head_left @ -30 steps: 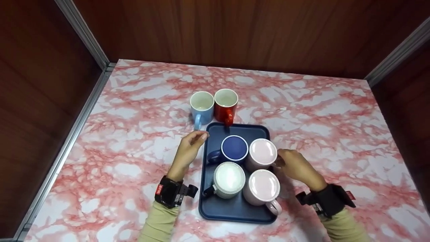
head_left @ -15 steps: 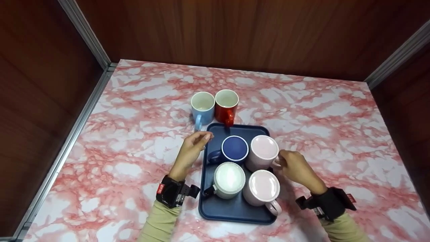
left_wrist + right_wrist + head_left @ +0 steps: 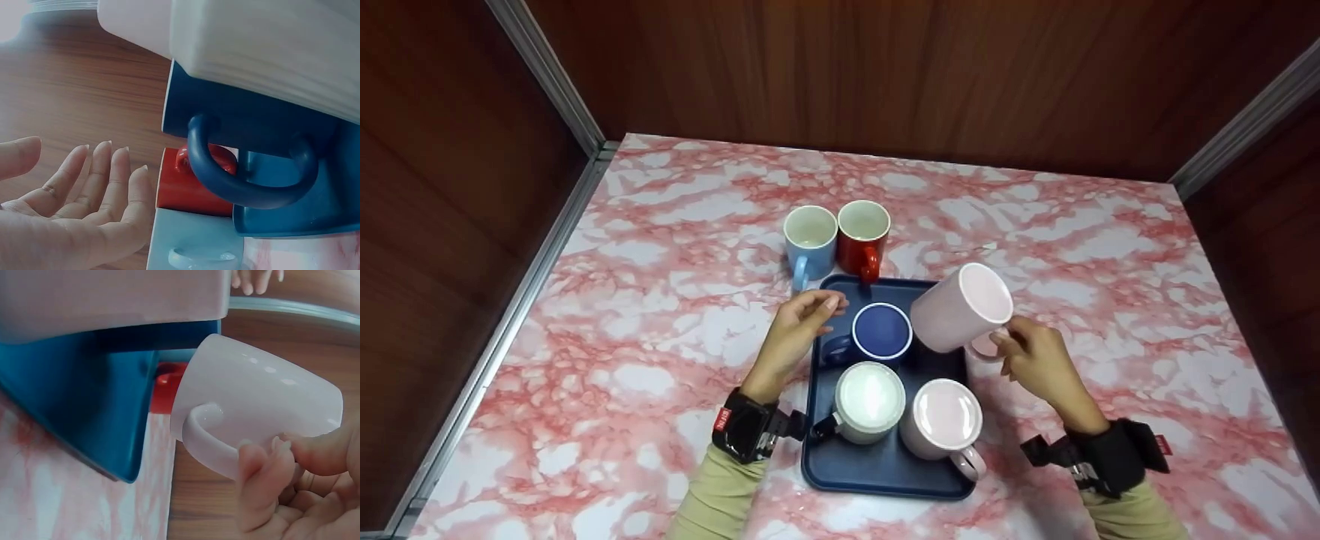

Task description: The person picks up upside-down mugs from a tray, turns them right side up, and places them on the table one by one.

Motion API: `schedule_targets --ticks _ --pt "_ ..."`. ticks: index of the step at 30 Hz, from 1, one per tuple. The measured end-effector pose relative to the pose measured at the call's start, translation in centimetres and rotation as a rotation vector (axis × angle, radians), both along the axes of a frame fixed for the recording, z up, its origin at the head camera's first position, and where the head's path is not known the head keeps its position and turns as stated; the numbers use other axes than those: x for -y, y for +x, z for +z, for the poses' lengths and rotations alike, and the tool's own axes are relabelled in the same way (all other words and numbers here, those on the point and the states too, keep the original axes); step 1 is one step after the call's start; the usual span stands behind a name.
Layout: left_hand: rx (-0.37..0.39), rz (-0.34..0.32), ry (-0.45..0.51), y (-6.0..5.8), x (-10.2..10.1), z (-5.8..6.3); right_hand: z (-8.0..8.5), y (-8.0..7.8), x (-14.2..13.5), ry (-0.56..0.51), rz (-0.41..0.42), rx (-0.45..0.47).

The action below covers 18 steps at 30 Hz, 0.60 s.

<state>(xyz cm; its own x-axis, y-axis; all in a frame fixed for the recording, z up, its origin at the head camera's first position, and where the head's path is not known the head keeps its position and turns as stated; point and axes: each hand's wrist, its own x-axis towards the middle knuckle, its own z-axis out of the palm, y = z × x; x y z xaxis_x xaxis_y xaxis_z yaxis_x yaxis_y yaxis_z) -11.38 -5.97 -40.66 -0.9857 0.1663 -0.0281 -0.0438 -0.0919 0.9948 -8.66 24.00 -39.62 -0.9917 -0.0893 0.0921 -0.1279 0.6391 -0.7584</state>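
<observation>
My right hand [image 3: 1039, 364] pinches the handle of a pink mug [image 3: 964, 307], which hangs tilted above the right side of a dark blue tray [image 3: 885, 480]. In the right wrist view that mug [image 3: 253, 394] leans, thumb and fingers on its handle. My left hand [image 3: 791, 337] hovers over the tray's left edge, fingers loosely bent, holding nothing; the left wrist view shows its fingers [image 3: 101, 180] apart from the mugs. Upside down on the tray stand a dark blue mug [image 3: 883, 331], a white mug [image 3: 870, 401] with a dark handle, and another pink mug [image 3: 946, 416].
Behind the tray, a light blue mug [image 3: 811, 244] and a red mug [image 3: 862, 236] stand upright side by side, handles towards me. Red-and-white marbled tabletop [image 3: 1110, 300] surrounds the tray. Brown wood-look panels [image 3: 885, 75] close off the back and sides.
The pink mug at the tray's right has been lifted and tipped by my right hand, which rose slightly. My left hand has shifted a little to the right.
</observation>
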Motion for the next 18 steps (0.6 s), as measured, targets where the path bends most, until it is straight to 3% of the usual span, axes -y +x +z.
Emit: schedule_targets --ticks 9,18 --pt "0.015 -0.014 0.06 0.4 -0.6 0.4 1.2 0.5 0.8 -0.222 -0.026 0.104" --pt "0.067 -0.114 0.135 0.9 -1.8 1.5 1.6 0.7 1.7 -0.569 -0.08 0.207"
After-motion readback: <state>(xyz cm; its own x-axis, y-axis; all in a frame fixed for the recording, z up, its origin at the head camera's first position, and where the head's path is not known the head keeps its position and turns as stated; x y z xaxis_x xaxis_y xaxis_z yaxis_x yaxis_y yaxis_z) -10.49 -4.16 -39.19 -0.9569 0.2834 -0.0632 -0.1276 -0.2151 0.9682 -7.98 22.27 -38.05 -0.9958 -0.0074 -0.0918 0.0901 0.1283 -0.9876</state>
